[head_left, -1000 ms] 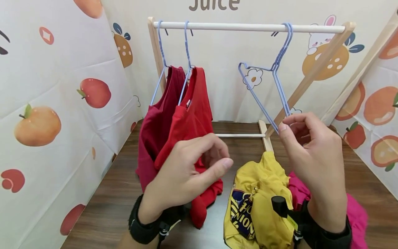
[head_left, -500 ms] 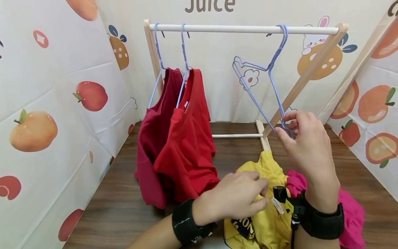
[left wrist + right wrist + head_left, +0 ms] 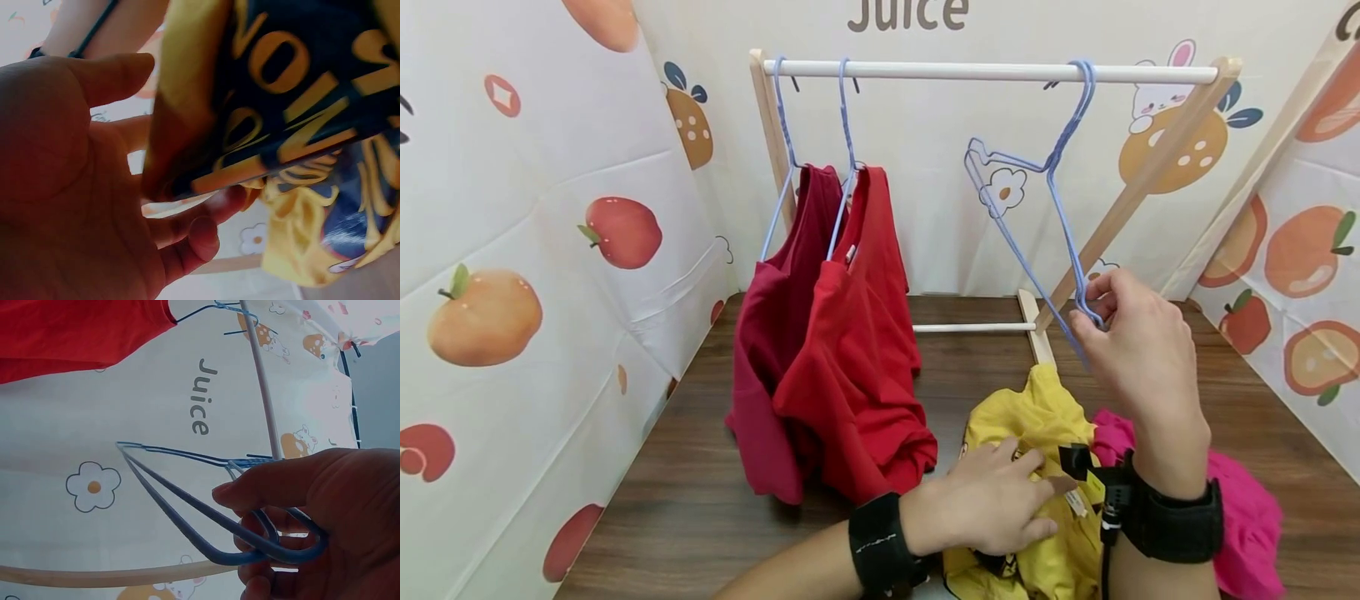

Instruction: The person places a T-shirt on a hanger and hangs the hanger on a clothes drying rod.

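My right hand (image 3: 1142,346) grips the near ends of two blue wire hangers (image 3: 1058,200), whose hooks hang together at the right of the rail. In the right wrist view, thumb and fingers are round the hangers' wire (image 3: 209,522). Low in the head view, my left hand (image 3: 988,504) lies over a crumpled yellow shirt (image 3: 1026,408) with dark printed lettering. The left wrist view has the fingers mostly extended behind the shirt's edge (image 3: 187,119) and the thumb apart from the cloth; part of the fingers is hidden.
A white rail (image 3: 955,72) on a wooden stand (image 3: 1138,200) carries a dark red garment (image 3: 767,358) and a red garment (image 3: 857,358) on blue hangers at left. A magenta garment (image 3: 1247,517) lies on the brown table (image 3: 655,508), beyond my right wrist. Fruit-printed cloth walls (image 3: 587,333) enclose the table.
My left hand has moved right and down from in front of the red garment onto the yellow shirt. The right hand keeps its grip, and the hangers' lower ends have swung slightly and separated.
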The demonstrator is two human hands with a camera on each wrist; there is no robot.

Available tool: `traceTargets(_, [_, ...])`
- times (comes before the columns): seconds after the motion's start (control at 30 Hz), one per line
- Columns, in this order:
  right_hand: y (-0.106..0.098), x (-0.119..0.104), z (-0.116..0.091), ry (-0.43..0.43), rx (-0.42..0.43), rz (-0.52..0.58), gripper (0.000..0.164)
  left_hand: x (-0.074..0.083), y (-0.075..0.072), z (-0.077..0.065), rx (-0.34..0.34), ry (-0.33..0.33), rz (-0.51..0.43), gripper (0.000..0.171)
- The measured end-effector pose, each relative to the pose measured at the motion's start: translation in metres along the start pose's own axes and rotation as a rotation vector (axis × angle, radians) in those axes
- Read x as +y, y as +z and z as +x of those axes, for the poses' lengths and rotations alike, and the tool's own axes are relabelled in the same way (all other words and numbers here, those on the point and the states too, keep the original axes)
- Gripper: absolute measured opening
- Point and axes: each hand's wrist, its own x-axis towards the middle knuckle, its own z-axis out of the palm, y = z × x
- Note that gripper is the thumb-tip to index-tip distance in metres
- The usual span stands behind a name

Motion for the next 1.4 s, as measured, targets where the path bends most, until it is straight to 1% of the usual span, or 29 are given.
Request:
traceTargets(0.1, [0.0,0.001,0.0,-0.005,0.024,-0.008,0.021,-0.001,0.004,0.003,-0.053,-0.007,-0.014,0.049])
traceTargets(0.2, [0.0,0.0,-0.001,-0.009,0.056,0.006,0.022,-0.003,0.004,0.005,-0.082,-0.004,-0.03,0.046])
traceTargets(0.33, [-0.001,-0.003,-0.001,-0.01,0.109,0.054,0.024,-0.005,0.002,0.004,-0.086,0.007,-0.017,0.037])
traceTargets(0.47, [-0.003,-0.005,-0.001,-0.017,0.151,0.107,0.023,-0.012,-0.004,0.0,-0.062,0.027,-0.004,0.036])
traceTargets(0.6, [-0.006,-0.007,-0.003,-0.042,0.166,0.129,0.022,-0.024,-0.013,-0.006,-0.008,0.047,-0.027,0.037])
traceTargets(0.73, [-0.009,-0.008,-0.006,-0.056,0.168,0.137,0.02,-0.037,-0.024,-0.014,0.063,0.043,-0.061,0.036])
traceTargets(0.8, [-0.01,-0.009,-0.008,-0.06,0.169,0.138,0.02,-0.044,-0.029,-0.019,0.116,0.039,-0.089,0.033])
traceTargets(0.93, [-0.013,-0.011,-0.011,-0.077,0.172,0.14,0.02,-0.056,-0.038,-0.026,0.247,0.047,-0.191,0.015])
traceTargets(0.97, [-0.013,-0.012,-0.011,-0.083,0.174,0.144,0.02,-0.058,-0.039,-0.027,0.273,0.042,-0.198,0.014])
traceTargets(1.03, [-0.013,-0.013,-0.011,-0.091,0.176,0.15,0.019,-0.061,-0.041,-0.027,0.305,0.029,-0.2,0.02])
traceTargets(1.1, [-0.014,-0.015,-0.011,-0.098,0.183,0.157,0.018,-0.061,-0.041,-0.028,0.302,-0.008,-0.167,0.028])
traceTargets(1.17, [-0.014,-0.015,-0.011,-0.101,0.19,0.16,0.018,-0.062,-0.04,-0.027,0.262,-0.045,-0.156,0.037])
traceTargets(1.27, [-0.014,-0.015,-0.011,-0.097,0.201,0.158,0.018,-0.062,-0.036,-0.025,0.181,-0.094,-0.152,0.044])
traceTargets(1.33, [-0.014,-0.015,-0.011,-0.091,0.208,0.157,0.018,-0.063,-0.033,-0.023,0.152,-0.113,-0.151,0.041])
traceTargets(1.4, [-0.014,-0.014,-0.011,-0.085,0.216,0.157,0.018,-0.064,-0.03,-0.021,0.175,-0.12,-0.132,0.033])
